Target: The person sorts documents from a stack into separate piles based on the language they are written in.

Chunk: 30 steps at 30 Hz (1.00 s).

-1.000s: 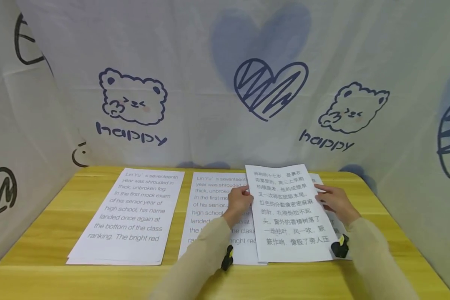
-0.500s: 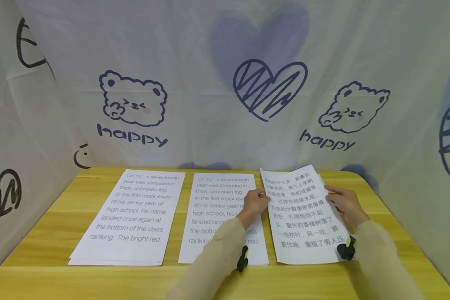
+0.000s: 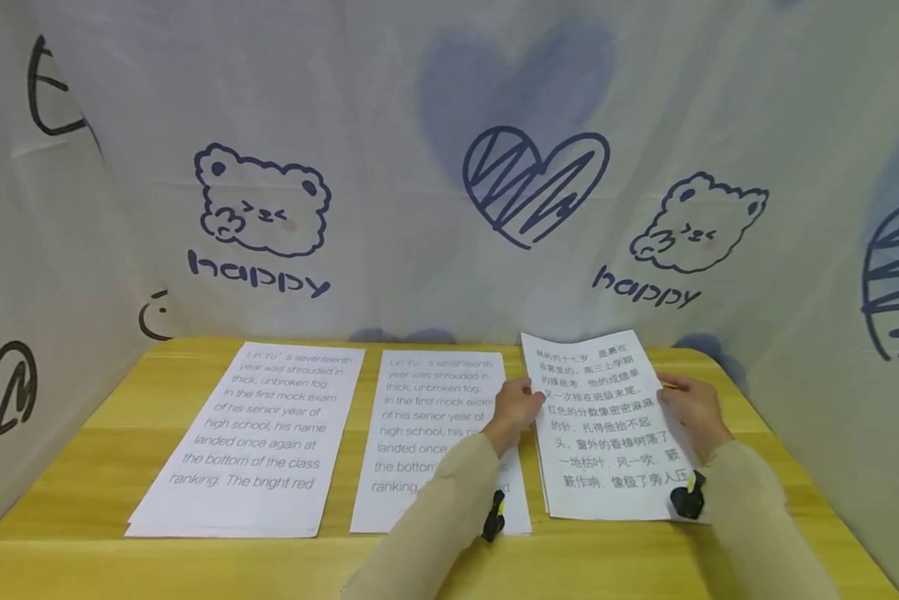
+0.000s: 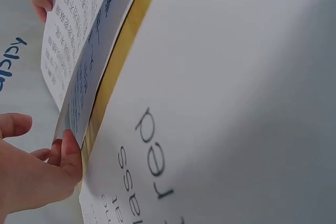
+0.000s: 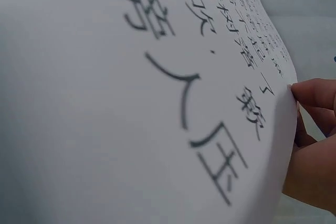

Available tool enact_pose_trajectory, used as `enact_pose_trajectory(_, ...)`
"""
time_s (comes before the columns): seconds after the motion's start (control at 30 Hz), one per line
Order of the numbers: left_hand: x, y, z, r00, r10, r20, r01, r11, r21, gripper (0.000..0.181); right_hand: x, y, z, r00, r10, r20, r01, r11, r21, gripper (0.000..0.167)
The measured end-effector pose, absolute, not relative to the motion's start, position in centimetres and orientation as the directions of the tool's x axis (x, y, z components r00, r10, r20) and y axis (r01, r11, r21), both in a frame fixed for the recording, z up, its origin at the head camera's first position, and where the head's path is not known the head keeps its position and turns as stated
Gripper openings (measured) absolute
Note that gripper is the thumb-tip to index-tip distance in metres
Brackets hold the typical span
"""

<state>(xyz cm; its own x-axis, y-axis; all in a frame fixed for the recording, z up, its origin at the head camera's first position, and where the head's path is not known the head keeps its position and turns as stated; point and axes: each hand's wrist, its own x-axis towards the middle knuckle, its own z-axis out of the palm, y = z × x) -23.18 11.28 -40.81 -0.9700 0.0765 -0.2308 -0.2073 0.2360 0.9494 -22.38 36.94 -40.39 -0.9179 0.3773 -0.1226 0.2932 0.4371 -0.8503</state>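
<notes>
Rightward is where the Chinese-printed sheet (image 3: pixel 599 442) has gone since a second ago: it lapped over the middle English pages (image 3: pixel 430 417) then, and now it sits clear of them at the right of the worktop (image 3: pixel 254 571). Your left hand (image 3: pixel 518 408) travelled with it. You have both long edges — left hand on the left, right hand (image 3: pixel 691 408) on the right, fingers (image 4: pixel 72 156) closed in a pinch on each side. Its long axis runs away from you, so neither hand is nearer. Its left edge stands lifted off the printed page below (image 4: pixel 84 95), and its far edge waves upward. Further left lie the left English pages (image 3: pixel 247 450) — well apart from your hands — with the cloth backdrop (image 3: pixel 397 208) behind everything.
</notes>
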Motion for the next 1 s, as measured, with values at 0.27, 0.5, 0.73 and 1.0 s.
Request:
enact_pose_trajectory(0.27,-23.0,11.6,-42.0,-0.965,0.101,-0.241,-0.219,0.189,0.957,0.051,-22.2,37.0,-42.2,-0.932,0.35,-0.097,0.276,0.506,-0.817,0.044)
enact_pose_trajectory(0.5,-23.2,11.6,-40.3,-0.97,0.094,-0.222,-0.189,0.273,0.943,0.05,-22.6,36.8,-40.4,-0.931,0.345,-0.122,0.302,0.54,-0.786,0.052)
enact_pose_trajectory(0.73,-23.2,11.4,-40.0,-0.964,0.12,-0.239,-0.201,0.266,0.943,0.05,-22.3,36.2,-39.5,-0.934,0.331,-0.135,0.306,0.544,-0.782,0.054)
enact_pose_trajectory(1.0,-23.2,10.6,-39.7,-0.974,0.146,-0.174,-0.123,0.308,0.944,0.048,-22.7,35.0,-39.3,-0.925,0.359,-0.126,0.327,0.583,-0.744,0.053)
